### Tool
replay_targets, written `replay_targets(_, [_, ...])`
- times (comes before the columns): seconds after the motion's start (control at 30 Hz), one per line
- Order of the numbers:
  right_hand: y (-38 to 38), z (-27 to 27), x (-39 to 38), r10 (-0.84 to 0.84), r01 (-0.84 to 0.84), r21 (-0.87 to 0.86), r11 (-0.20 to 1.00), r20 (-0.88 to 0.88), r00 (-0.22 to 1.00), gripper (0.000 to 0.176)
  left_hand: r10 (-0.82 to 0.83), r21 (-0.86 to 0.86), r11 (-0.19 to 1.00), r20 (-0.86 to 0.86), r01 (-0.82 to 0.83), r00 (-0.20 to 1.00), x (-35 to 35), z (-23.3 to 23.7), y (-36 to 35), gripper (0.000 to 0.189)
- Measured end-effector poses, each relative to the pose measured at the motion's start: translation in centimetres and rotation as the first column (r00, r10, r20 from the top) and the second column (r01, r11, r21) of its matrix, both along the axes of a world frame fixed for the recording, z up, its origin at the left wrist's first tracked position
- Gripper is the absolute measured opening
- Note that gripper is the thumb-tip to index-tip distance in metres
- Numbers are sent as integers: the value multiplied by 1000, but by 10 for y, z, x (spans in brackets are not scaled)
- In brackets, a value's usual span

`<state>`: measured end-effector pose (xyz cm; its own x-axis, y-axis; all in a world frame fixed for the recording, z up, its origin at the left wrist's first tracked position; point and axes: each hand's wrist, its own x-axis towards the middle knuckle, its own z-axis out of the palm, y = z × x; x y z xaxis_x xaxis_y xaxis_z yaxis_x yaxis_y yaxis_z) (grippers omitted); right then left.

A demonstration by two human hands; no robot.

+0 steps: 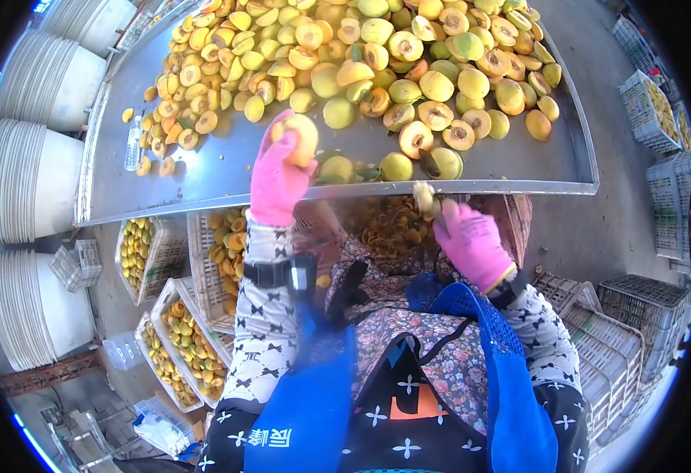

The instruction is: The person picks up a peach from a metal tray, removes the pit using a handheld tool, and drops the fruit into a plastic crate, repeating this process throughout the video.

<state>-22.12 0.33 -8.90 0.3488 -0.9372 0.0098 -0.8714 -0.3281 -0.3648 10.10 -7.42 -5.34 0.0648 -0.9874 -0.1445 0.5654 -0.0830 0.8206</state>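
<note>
The left hand point(277, 180) at eleven o'clock clasps a yellow fruit point(304, 138) over the tabletop point(211, 173); the right hand point(472, 243) at three grips a pale object point(424, 199) (too blurred to name)

The left glove point(277, 180) is of pink colour, and the fruit point(306, 140) in it is yellow with a paler side. Also the right glove point(470, 240) is pink, having a dark print on its back and a yellow edge at the cuff. The sleeves point(260, 335) are white with small black bows. On the apron point(440, 339) there are many little flowers, reddish and pale. The vest point(318, 394) is bright blue with white characters; the black top point(408, 430) carries white crosses and an orange patch point(416, 404). The fruit halves point(415, 139) are yellow to orange, some greenish, with brown centres. The table point(227, 169) is grey.
</note>
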Motion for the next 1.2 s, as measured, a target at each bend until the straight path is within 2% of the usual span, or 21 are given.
replay_targets(0.03, [5, -7, -3, 66, -54, 101, 993, -125, 990, 28, -23, 10, 1000, -149, 24, 989, 0, 1, 7, 44])
replay_targets(0.07, [11, -10, -9, 84, -76, 126, 989, -53, 995, 29, -40, 14, 999, -295, 47, 955, -1, 1, 13, 45])
replay_targets(0.1, [19, -8, -13, 108, -110, 158, 981, 20, 994, 29, -78, 11, 996, -285, 84, 955, -4, -1, 24, 53])
replay_targets(0.17, [27, 5, -12, 88, -127, 212, 969, 185, 979, 28, -171, -2, 984, -330, 181, 928, -20, 2, 39, 55])
replay_targets(0.2, [26, 16, -5, 62, -97, 113, 989, 281, 958, 28, -217, -13, 974, -353, 227, 910, -27, 8, 44, 56])
replay_targets(0.23, [23, 27, 3, 45, -53, 12, 998, 376, 925, 28, -326, -92, 945, -300, 313, 896, -31, 14, 46, 59])
replay_targets(0.27, [19, 32, 6, 40, 0, -86, 996, 467, 883, 29, -333, -73, 943, -290, 326, 897, -34, 12, 48, 58])
replay_targets(0.3, [13, 28, 7, 128, 14, -281, 960, 480, 868, 35, -339, -58, 940, -279, 337, 898, -38, 11, 50, 57])
replay_targets(0.4, [27, -25, -13, 94, -106, 141, 984, 85, 992, 35, -310, 19, 942, -325, 334, 893, -47, 7, 53, 49])
replay_targets(0.43, [34, -19, -13, 109, -152, 177, 972, 230, 967, 27, -273, 67, 947, -354, 315, 895, -49, 8, 55, 47])
replay_targets(0.47, [38, -17, -11, -40, -52, 461, 886, 188, 981, 32, -216, 133, 949, -387, 286, 896, -50, 7, 61, 46])
replay_targets(0.63, [36, 30, 2, -90, -106, 289, 952, 590, 803, 43, -152, 157, 966, -301, 207, 941, -66, 8, 72, 34])
replay_targets(0.73, [28, 44, 12, -80, -114, 193, 975, 774, 628, 38, -35, 235, 960, -436, 151, 899, -78, 22, 73, 32])
replay_targets(0.77, [26, 41, 13, -43, -70, 117, 991, 752, 657, 39, -21, 233, 964, -404, 125, 914, -79, 22, 73, 30])
replay_targets(0.87, [25, 52, 13, -276, -103, 473, 875, 661, 698, 38, -231, 91, 957, -331, 275, 915, -65, 16, 78, 33])
replay_targets(0.9, [27, 52, 15, -332, -50, 501, 864, 641, 692, 39, -308, 15, 947, -237, 321, 921, -64, 19, 82, 41])
replay_targets(1.0, [31, 33, 19, -157, 57, 171, 984, 656, 738, 40, -360, -45, 927, 175, 372, 916, -73, 30, 90, 49])
replay_targets(1.03, [30, 29, 21, -103, 65, 84, 994, 627, 772, 40, -428, 67, 904, 121, 422, 896, -75, 37, 93, 54])
replay_targets(1.1, [29, 25, 25, -6, 69, -93, 993, 553, 833, 41, -481, 180, 870, 106, 458, 871, -81, 30, 96, 49])
replay_targets(1.17, [29, 21, 25, 11, 35, -98, 995, 433, 901, 40, -506, 246, 843, 63, 478, 860, -83, 30, 98, 44])
replay_targets(1.2, [28, 20, 25, 21, 16, -97, 995, 370, 929, 39, -460, 245, 864, 29, 439, 888, -84, 29, 99, 44])
